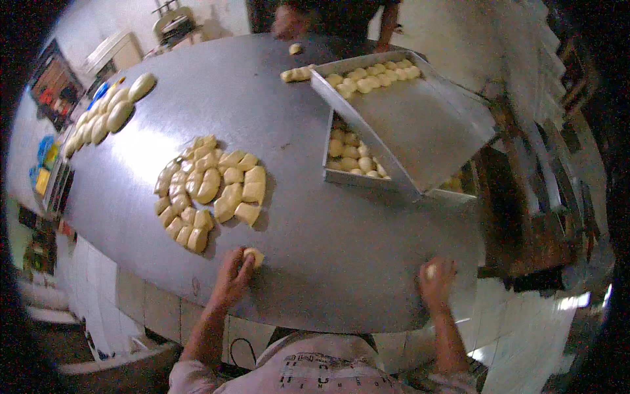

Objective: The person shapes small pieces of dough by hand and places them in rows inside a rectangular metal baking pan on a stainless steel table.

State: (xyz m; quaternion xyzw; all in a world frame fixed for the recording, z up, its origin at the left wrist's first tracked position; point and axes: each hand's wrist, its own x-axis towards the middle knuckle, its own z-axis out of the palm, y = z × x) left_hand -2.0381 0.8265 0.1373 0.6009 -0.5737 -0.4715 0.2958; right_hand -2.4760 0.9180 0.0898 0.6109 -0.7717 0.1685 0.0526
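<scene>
Low on the steel table, my left hand (233, 276) is closed round a pale dough piece (255, 256), part of which shows past the fingers. Farther right, close to the table's edge, my right hand (441, 281) curls over another dough ball (430, 271), mostly covered by the fingers. Beyond my left hand lies a cluster of cut dough pieces (207, 186), packed side by side in curved rows. A metal tray (420, 138) sits tilted across another tray (354, 176); both hold round dough balls.
Long dough loaves (108, 113) lie in a group at the far left of the table (282, 125). At the far edge a person (335, 20) stands by a dough strip (296, 74) and a small dough piece (296, 48). Rack shelves (558, 164) stand right.
</scene>
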